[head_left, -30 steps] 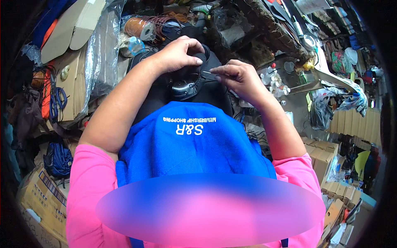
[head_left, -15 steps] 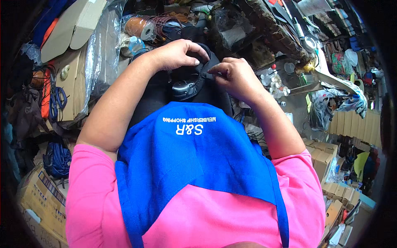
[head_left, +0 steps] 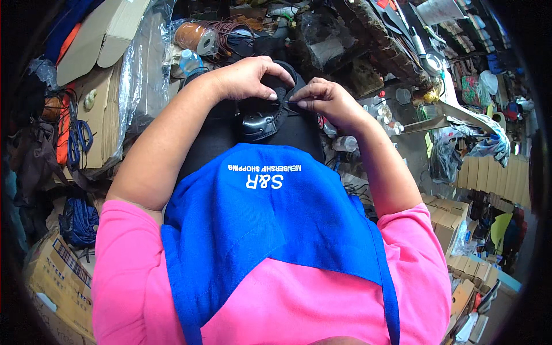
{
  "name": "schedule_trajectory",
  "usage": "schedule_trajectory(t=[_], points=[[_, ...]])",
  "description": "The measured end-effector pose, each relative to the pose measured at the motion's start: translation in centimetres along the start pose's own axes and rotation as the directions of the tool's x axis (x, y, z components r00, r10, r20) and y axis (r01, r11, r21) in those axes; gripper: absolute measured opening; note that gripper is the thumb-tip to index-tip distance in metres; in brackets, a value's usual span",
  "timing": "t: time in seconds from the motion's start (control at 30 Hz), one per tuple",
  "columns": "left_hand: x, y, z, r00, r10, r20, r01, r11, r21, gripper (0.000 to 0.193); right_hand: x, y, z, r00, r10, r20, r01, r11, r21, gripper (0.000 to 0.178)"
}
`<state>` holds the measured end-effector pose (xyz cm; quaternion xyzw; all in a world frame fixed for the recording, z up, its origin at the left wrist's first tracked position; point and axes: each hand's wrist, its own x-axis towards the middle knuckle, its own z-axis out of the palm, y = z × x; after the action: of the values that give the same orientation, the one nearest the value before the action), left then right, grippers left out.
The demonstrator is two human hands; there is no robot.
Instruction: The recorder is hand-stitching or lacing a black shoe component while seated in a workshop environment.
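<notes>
Pinching right hand (head_left: 332, 104): thumb and forefinger closed together on a thin metal tool (head_left: 291, 102).
Tool's line: nearly level across the view, the visible end pointing left at the shoe's right edge; whether it pierces the edge is too small to tell.
Left hand (head_left: 246, 79): half curled, thumb and fingers spread apart, holding the far part of the shoe.
Black shoe (head_left: 260, 125): between the hands, over the person's dark-clothed lap (head_left: 307, 138).
Shoe's direction: shiny rounded end toward the person and a little left; long axis slanting away, up and slightly right.
Blue apron (head_left: 230, 213): just this side of the shoe, over a pink shirt (head_left: 287, 305).
Clear bottle (head_left: 345, 143): near the right wrist.
Orange spool (head_left: 191, 37): beyond the left hand, near a blue-capped bottle (head_left: 190, 62).
Blue-handled scissors (head_left: 80, 141): far left, beside cardboard (head_left: 106, 115).
</notes>
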<state>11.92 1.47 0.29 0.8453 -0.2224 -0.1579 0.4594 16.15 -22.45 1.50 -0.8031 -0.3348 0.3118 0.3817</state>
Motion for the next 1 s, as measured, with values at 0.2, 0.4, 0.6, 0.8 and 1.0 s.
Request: schedule_trajectory(t=[0.2, 0.4, 0.6, 0.8, 1.0], points=[[0.5, -0.7, 0.5, 0.999, 0.049, -0.021, -0.049, 0.999, 0.021, 0.042, 1.0, 3.1, -0.2, 0.995, -0.052, 0.082, 0.037, 0.984, 0.172, 0.017], [0.4, -1.5, 1.2, 0.986, 0.11, -0.123, -0.097, 0.989, 0.107, 0.045, 0.6, 1.9, 1.7, 1.0, 0.005, -0.024, 0.003, 0.949, 0.316, 0.016], [-0.2, -0.5, 2.0, 0.946, -0.002, -0.323, 0.058, 0.985, 0.162, 0.05, -0.5, -0.8, 2.1, 0.944, -0.223, -0.244, 0.152, 0.948, -0.279, 0.016], [0.0, -0.8, 2.0, 0.959, -0.016, -0.284, 0.065, 0.984, 0.167, 0.051, -0.9, -1.1, 2.2, 0.932, -0.3, -0.206, 0.207, 0.903, -0.375, 0.02], [-0.1, -0.7, 2.1, 0.957, -0.047, -0.287, 0.091, 0.985, 0.144, 0.051, -1.1, -2.3, 1.4, 0.957, -0.261, -0.124, 0.164, 0.843, -0.513, 0.021]])
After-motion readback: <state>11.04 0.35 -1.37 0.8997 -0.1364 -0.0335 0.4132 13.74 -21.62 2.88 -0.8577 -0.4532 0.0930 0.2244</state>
